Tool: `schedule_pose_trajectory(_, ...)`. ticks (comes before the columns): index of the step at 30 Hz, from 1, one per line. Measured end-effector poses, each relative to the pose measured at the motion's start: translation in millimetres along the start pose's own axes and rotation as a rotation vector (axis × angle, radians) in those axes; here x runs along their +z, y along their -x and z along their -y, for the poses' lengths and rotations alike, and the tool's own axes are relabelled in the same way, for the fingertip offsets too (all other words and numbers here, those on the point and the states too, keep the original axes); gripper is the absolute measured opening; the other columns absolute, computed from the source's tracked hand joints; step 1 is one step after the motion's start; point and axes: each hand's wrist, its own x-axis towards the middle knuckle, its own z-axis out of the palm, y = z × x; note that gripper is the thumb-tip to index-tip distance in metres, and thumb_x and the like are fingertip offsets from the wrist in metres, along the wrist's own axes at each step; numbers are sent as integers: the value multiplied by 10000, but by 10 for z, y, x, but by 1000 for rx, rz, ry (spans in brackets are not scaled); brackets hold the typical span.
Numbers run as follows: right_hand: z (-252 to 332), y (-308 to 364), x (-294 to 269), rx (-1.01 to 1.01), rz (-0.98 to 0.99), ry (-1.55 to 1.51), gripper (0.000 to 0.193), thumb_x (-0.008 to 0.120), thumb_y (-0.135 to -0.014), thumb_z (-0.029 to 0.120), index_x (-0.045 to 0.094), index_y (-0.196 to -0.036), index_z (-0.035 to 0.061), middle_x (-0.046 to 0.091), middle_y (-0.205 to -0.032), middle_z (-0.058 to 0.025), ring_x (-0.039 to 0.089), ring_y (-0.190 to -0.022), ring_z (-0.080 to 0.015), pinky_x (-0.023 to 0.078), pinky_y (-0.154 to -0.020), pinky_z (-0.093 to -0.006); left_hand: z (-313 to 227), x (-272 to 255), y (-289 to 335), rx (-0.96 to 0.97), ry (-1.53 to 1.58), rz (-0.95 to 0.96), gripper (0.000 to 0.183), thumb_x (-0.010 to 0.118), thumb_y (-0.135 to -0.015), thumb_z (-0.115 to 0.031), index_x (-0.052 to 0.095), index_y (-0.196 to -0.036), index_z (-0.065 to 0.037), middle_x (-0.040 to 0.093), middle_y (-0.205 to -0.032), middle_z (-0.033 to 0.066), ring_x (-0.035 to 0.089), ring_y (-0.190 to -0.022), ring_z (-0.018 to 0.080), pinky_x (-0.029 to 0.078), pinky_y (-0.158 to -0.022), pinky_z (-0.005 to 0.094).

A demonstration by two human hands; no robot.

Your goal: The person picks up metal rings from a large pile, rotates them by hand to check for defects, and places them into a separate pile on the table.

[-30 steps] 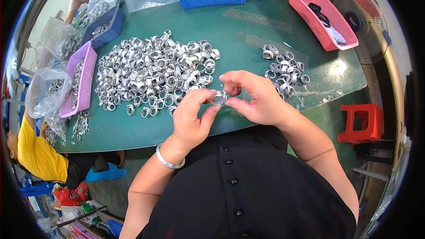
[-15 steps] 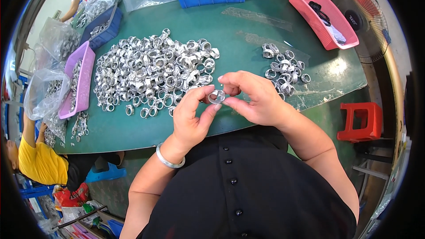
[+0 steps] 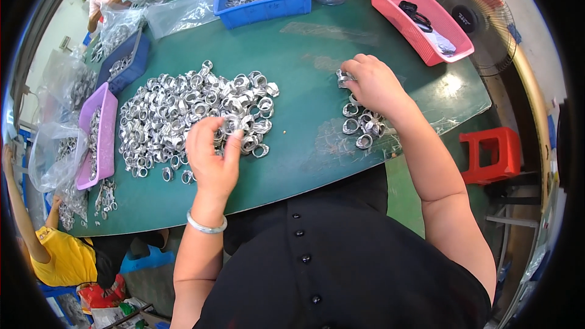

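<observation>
Left hand lies curled, fingers bent down onto the near edge of the large ring heap, fingertips pinching at one ring; whether it has hold of one cannot be told. Right hand rests half-closed on the far end of the small ring pile, near the counter's right edge, seemingly pressing a ring at its fingertips. Judgement: pick single rings from the heap's margin, not its middle, and keep the two piles well apart. Outward: green counter, purple tray at left edge, blue bin and pink basket at far side.
</observation>
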Motion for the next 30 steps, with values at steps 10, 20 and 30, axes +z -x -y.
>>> schedule_pose_trajectory(10, -168, -31, 108, -1, -30, -223, 113, 633, -755, 70, 657, -861, 39, 578, -970, -119, 536, -957, -307, 447, -846, -390, 91, -37, -40, 4, -338, 90, 365, 713, -723, -163, 597, -1049, -48, 531, -1109, 107, 484, -1043, 285, 306, -934, 433)
schedule_pose_trajectory(20, 91, -103, -61, 157, 286, -1079, 174, 581, -863, 113, 590, -964, -28, 610, -739, -32, 579, -670, -95, 474, -617, -244, -243, 100, -32, 113, -34, 224, 405, 728, -691, -142, 593, -1061, -47, 553, -1087, 121, 521, -982, 288, 363, -860, 392)
schedule_pose_trajectory(30, 740, 82, 10, -61, 581, -1286, 224, 596, -854, 94, 593, -1040, -29, 617, -790, -36, 566, -693, -90, 478, -652, -244, -463, 159, -64, 76, 441, 327, 444, 701, -726, -3, 568, -1147, -50, 563, -1006, 98, 566, -716, 181, 477, -614, 278)
